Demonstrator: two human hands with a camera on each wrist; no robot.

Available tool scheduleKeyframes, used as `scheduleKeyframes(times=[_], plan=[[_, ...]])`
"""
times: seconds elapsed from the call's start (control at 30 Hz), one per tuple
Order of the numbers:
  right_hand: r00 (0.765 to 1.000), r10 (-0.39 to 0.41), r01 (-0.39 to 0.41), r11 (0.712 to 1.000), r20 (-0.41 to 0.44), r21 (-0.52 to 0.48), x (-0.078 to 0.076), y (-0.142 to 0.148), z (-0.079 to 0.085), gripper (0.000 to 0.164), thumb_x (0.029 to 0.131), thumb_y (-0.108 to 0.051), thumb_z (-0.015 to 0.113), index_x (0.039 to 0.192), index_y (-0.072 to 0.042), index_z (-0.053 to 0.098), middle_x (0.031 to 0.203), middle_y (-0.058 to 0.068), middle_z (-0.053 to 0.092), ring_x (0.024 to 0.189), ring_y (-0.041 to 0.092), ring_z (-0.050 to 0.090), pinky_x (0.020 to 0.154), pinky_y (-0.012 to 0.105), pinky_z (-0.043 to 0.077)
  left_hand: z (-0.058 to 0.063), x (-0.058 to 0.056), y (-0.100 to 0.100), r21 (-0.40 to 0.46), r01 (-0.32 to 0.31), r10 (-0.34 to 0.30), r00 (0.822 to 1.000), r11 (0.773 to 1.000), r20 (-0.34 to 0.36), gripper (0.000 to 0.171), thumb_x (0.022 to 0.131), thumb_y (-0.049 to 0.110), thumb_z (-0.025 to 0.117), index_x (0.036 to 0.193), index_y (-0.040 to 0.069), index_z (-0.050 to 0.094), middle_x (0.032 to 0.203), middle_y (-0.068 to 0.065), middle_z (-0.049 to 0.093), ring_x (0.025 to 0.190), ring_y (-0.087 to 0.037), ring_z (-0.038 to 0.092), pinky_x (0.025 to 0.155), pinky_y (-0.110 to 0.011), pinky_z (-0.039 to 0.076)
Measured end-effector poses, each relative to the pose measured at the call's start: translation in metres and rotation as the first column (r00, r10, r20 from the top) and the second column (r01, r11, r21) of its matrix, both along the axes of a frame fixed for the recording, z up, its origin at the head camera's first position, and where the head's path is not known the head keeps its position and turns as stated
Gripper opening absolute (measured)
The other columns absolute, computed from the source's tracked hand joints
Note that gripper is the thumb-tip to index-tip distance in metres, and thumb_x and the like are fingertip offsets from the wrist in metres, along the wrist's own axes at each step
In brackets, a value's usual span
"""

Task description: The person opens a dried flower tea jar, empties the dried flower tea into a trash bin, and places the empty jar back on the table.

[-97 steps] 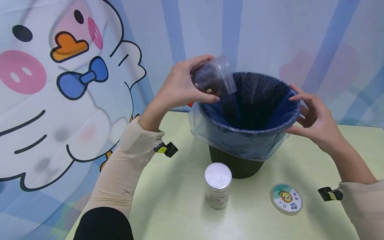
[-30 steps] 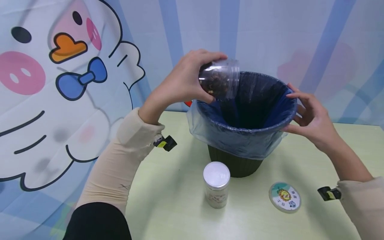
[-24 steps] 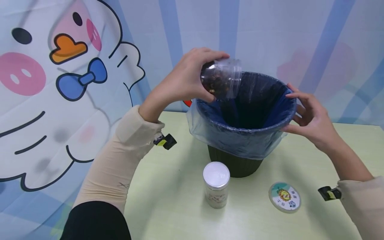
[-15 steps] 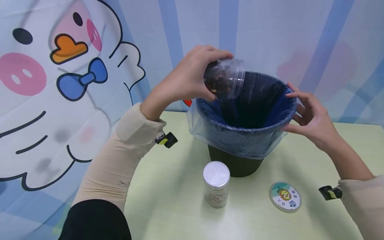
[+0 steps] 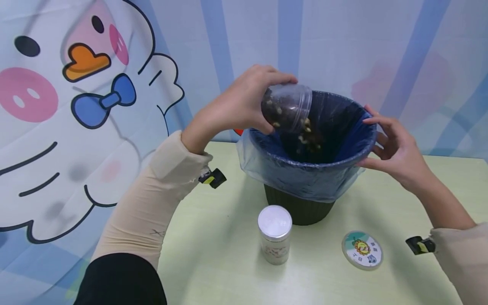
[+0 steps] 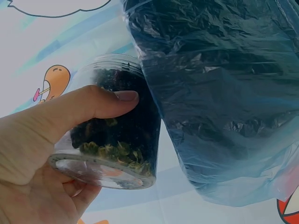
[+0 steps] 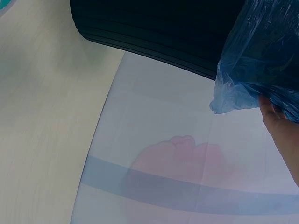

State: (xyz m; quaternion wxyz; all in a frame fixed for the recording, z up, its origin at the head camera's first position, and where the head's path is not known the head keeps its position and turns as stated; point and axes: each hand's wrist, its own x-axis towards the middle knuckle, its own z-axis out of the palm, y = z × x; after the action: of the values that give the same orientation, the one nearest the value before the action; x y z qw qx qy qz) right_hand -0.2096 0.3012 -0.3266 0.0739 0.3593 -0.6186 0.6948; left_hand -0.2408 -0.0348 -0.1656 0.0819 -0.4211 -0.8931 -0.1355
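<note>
My left hand (image 5: 248,101) grips a clear plastic jar (image 5: 282,103) tilted mouth-down over a dark trash bin (image 5: 299,205) lined with a translucent blue bag (image 5: 297,184). Dark and yellowish dried bits (image 5: 309,137) tumble from the jar's mouth into the bin. In the left wrist view, the thumb lies across the jar (image 6: 114,149), and greenish-yellow pieces still sit near its base. On the bin's right side, my right hand (image 5: 400,154) holds the bagged rim with curved, spread fingers. Only part of that hand (image 7: 282,135) shows at the edge of the right wrist view.
In front of the bin stands a small canister (image 5: 275,237) with a white lid. A round lid (image 5: 362,250) with a sunflower picture lies flat to its right on the pale table (image 5: 213,254). A cartoon-printed cloth (image 5: 251,38) hangs behind and to the left.
My left hand has moved the jar slightly right over the bin and tipped it further down. Its contents now fall out in a clump. My right hand stays at the rim.
</note>
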Motion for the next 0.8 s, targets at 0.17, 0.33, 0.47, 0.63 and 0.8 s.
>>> scheduleKeyframes(times=[0.17,0.33,0.47,0.63,0.8], plan=[[1.0,0.006,-0.006,1.0,0.0,-0.01,0.0,0.0005,0.0003,0.079,0.072,0.037,0.061,0.142,0.008,0.04,0.166,0.01,0.013,0.146,0.027,0.029,0.103,0.025,0.042,0.0008,0.0003,-0.0003,0.015,0.001,-0.001,1.0,1.0,-0.002,0.091,0.068,0.015,0.094,0.147,0.012,0.049,0.143,-0.006,0.05,0.132,-0.026,0.039,0.103,-0.039,0.041],[1.0,-0.001,0.001,1.0,-0.002,-0.005,0.0006,0.0004,-0.0001,0.079,0.072,0.037,0.061,0.142,0.007,0.04,0.166,0.01,0.013,0.146,0.027,0.03,0.103,0.025,0.043,0.0014,0.0009,-0.0009,0.028,0.004,-0.004,1.0,1.0,-0.002,0.092,0.067,0.015,0.094,0.147,0.012,0.049,0.142,-0.007,0.051,0.13,-0.026,0.04,0.102,-0.039,0.041],[1.0,-0.007,0.007,1.0,-0.004,-0.001,0.0015,-0.0005,-0.0006,0.079,0.072,0.037,0.061,0.142,0.008,0.04,0.166,0.01,0.013,0.146,0.027,0.03,0.102,0.025,0.043,0.0028,0.0018,-0.0009,0.029,0.001,-0.001,1.0,1.0,-0.008,0.091,0.067,0.015,0.095,0.146,0.012,0.05,0.141,-0.006,0.051,0.13,-0.026,0.04,0.102,-0.038,0.04],[1.0,-0.004,0.004,1.0,-0.009,-0.001,0.0018,-0.0008,-0.0007,0.08,0.071,0.037,0.061,0.142,0.008,0.04,0.166,0.01,0.013,0.146,0.027,0.03,0.102,0.025,0.043,0.0041,0.0031,-0.0013,0.031,0.001,-0.001,1.0,1.0,-0.013,0.09,0.067,0.015,0.094,0.146,0.013,0.05,0.142,-0.006,0.051,0.131,-0.026,0.039,0.1,-0.038,0.042],[1.0,0.004,-0.004,1.0,-0.018,-0.004,0.0014,-0.0003,-0.002,0.08,0.071,0.038,0.061,0.142,0.008,0.04,0.166,0.011,0.013,0.145,0.027,0.031,0.102,0.025,0.044,0.0044,0.0044,-0.0022,0.031,0.018,-0.018,1.0,0.999,-0.016,0.089,0.068,0.01,0.092,0.146,0.012,0.05,0.142,-0.008,0.049,0.13,-0.027,0.038,0.096,-0.039,0.045]])
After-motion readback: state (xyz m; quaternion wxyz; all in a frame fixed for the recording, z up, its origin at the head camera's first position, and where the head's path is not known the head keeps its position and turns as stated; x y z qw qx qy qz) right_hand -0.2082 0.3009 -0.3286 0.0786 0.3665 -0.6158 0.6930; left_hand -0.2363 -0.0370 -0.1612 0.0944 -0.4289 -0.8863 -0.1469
